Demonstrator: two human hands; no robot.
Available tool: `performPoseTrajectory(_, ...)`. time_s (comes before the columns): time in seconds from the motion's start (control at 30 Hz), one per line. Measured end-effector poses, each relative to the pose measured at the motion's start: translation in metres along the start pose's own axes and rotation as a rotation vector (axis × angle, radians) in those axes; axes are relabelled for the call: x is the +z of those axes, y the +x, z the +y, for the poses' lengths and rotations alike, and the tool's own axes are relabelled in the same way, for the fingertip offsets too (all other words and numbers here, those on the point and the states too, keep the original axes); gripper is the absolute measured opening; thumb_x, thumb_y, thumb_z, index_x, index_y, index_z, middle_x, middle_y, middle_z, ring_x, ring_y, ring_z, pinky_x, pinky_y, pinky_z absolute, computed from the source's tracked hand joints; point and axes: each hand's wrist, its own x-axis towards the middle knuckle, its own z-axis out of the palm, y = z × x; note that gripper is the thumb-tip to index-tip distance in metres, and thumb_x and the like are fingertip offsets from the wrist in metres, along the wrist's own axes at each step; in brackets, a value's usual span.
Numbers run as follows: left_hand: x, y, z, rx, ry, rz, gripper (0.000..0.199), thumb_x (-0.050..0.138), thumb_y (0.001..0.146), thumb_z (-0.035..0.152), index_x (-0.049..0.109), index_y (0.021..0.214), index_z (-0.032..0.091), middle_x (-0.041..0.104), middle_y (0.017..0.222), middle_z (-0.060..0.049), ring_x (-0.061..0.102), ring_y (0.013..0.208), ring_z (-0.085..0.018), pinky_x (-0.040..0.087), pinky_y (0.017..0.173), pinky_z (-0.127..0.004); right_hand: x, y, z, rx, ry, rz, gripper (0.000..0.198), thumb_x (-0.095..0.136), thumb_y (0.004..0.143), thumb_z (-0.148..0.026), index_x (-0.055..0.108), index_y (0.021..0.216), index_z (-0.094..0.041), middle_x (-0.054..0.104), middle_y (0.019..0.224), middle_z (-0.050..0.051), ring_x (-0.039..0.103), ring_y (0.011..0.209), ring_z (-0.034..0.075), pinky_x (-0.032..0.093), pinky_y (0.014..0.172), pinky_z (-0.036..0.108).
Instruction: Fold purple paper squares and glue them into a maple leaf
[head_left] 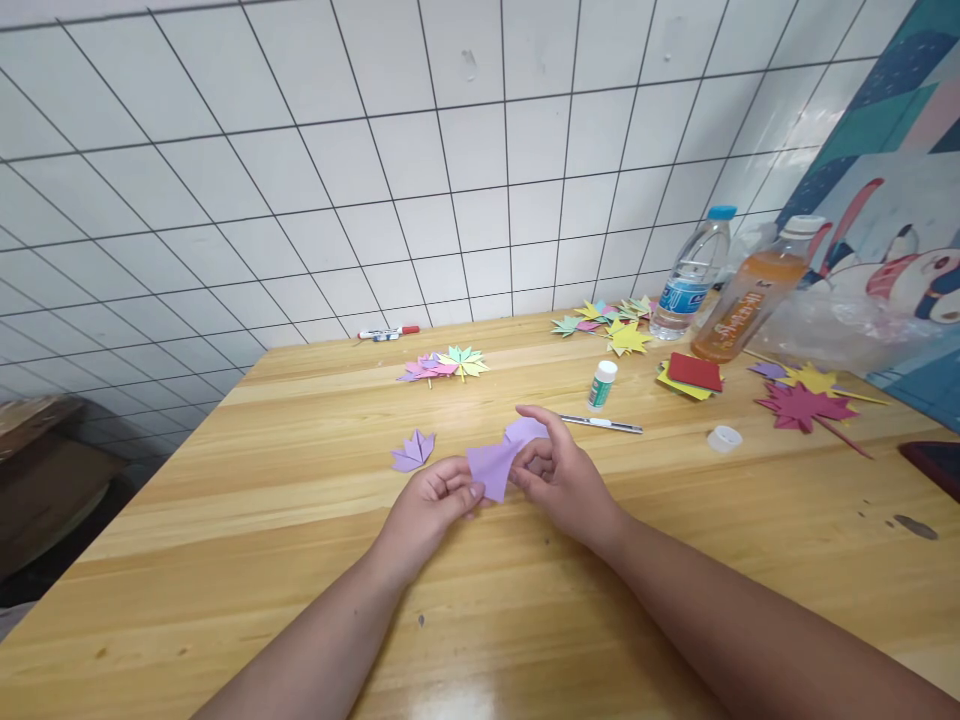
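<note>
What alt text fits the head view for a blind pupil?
Left hand and right hand hold purple paper above a wooden table. A folded purple piece lies nearby; beyond sit paper leaves, a glue stick and drink bottles.

We are seeing smooth, matt paper (490,468) at the frame's centre, a glossy wooden table (487,640) along the bottom, shiny plastic bottles (742,305) upper right.

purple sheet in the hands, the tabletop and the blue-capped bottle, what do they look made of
Purple sheet: most likely paper, matte; it looks thin, flat-coloured and bent.
Tabletop: wood or a wood-look laminate, fairly glossy; grain streaks and light reflections show.
Blue-capped bottle: probably plastic, shiny; the body is see-through, though looks alone can't rule out glass.
</note>
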Motion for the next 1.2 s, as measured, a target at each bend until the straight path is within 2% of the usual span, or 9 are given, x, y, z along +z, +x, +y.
performPoseTrajectory(0.1,-0.004,0.003,-0.005,0.018,-0.079,0.085,0.026,0.07,0.07,0.03,0.062,0.091,0.016,0.064,0.069,-0.001,0.059,0.066,-0.012,0.04,0.055,-0.019,-0.001,-0.004,-0.001,-0.123,-0.125,-0.001,0.061,0.055,0.078,-0.018,0.028,0.132,-0.028,0.059,0.076,-0.003,0.044,0.048,0.006,0.038,0.049,0.019)
performPoseTrajectory(0.23,-0.005,0.003,-0.006,0.018,-0.098,0.083,0.025,0.07,0.07,0.029,0.061,0.089,0.015,0.063,0.068,-0.001,0.057,0.063,-0.01,0.041,0.055,-0.018,0.0,-0.007,-0.001,-0.315,-0.305,-0.139,0.045,0.052,0.08,-0.014,0.046,0.122,-0.028,0.061,0.077,-0.002,0.05,0.056,0.008,0.04,0.056,0.02)
performPoseTrajectory(0.4,-0.001,0.002,-0.001,-0.013,-0.054,0.107,0.027,0.072,0.067,0.03,0.058,0.084,0.014,0.063,0.064,0.0,0.056,0.059,-0.01,0.042,0.055,-0.02,0.0,-0.005,-0.001,-0.353,-0.487,-0.175,0.017,0.054,0.081,-0.017,0.062,0.094,-0.023,0.065,0.083,0.0,0.054,0.063,0.009,0.039,0.061,0.021)
performPoseTrajectory(0.5,-0.001,0.002,-0.001,-0.02,-0.045,0.11,0.029,0.073,0.066,0.03,0.057,0.083,0.014,0.062,0.062,0.001,0.056,0.058,-0.01,0.042,0.054,-0.019,-0.002,-0.003,0.0,-0.329,-0.496,-0.163,0.021,0.055,0.08,-0.017,0.061,0.1,-0.022,0.065,0.084,0.001,0.055,0.063,0.01,0.04,0.06,0.021)
performPoseTrajectory(0.67,-0.002,0.003,-0.003,-0.021,-0.022,0.093,0.025,0.072,0.067,0.03,0.058,0.082,0.015,0.061,0.061,0.002,0.056,0.058,-0.009,0.041,0.053,-0.018,-0.003,0.0,0.004,-0.391,-0.478,-0.162,0.033,0.053,0.074,-0.004,0.064,0.098,-0.023,0.065,0.083,0.001,0.057,0.068,0.011,0.042,0.065,0.021)
performPoseTrajectory(0.87,0.001,0.002,-0.002,-0.018,0.031,0.051,0.029,0.072,0.067,0.033,0.059,0.086,0.015,0.063,0.065,-0.001,0.058,0.062,-0.012,0.041,0.056,-0.02,0.002,0.002,0.001,-0.162,-0.192,-0.067,0.006,0.062,0.076,-0.023,0.067,0.078,-0.019,0.067,0.079,0.002,0.06,0.07,0.012,0.045,0.06,0.02)
performPoseTrajectory(0.97,0.003,0.0,0.0,-0.008,0.078,0.011,0.034,0.072,0.066,0.036,0.059,0.088,0.014,0.066,0.067,-0.003,0.057,0.061,-0.012,0.04,0.056,-0.021,0.005,0.003,0.0,-0.059,-0.063,-0.032,0.007,0.062,0.075,-0.024,0.064,0.071,-0.018,0.067,0.072,0.001,0.061,0.069,0.013,0.047,0.063,0.021)
performPoseTrajectory(1.07,0.003,-0.002,0.001,0.013,0.104,-0.048,0.035,0.069,0.069,0.038,0.059,0.093,0.015,0.068,0.075,-0.005,0.058,0.067,-0.013,0.039,0.057,-0.021,0.006,0.004,-0.002,0.035,0.01,-0.03,0.009,0.061,0.075,-0.025,0.061,0.071,-0.017,0.066,0.071,0.001,0.06,0.063,0.012,0.047,0.058,0.022)
performPoseTrajectory(1.2,0.001,-0.004,0.003,-0.015,0.177,-0.106,0.034,0.061,0.077,0.039,0.058,0.103,0.016,0.069,0.082,-0.007,0.06,0.075,-0.016,0.037,0.053,-0.02,0.005,0.004,-0.002,0.079,0.025,0.022,0.011,0.061,0.073,-0.027,0.059,0.069,-0.017,0.065,0.069,0.0,0.059,0.062,0.012,0.048,0.057,0.022)
